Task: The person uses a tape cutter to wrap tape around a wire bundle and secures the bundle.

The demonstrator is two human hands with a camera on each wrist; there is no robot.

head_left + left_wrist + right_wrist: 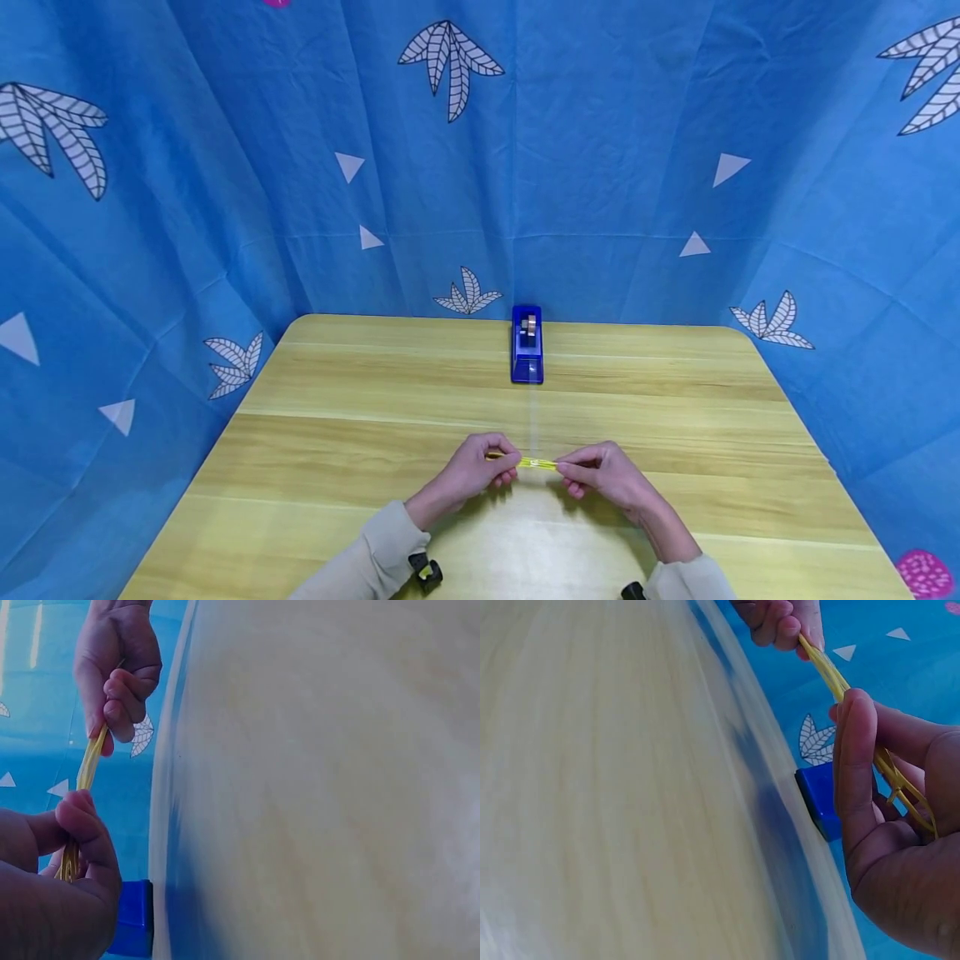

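- Left hand (480,462), right hand (606,477): each pinching one end of the yellow strand bundle (537,463), stretched between them above the desk (337,400).
- Right wrist view: strands loop inside right palm; hidden in head view.
- Far edge: blue tape dispenser (527,354); tape roll (532,325) visible from head only.
- Behind: leaf-print curtain (600,167).

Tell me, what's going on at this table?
Someone is holding a thin bundle of yellow strands over a wood-grain table. The left hand's grip pinches it toward one end and the right hand's grip toward the other, leaving a short stretch showing between them. A blue tape dispenser sits beyond the hands at the table's far edge, touched by neither.
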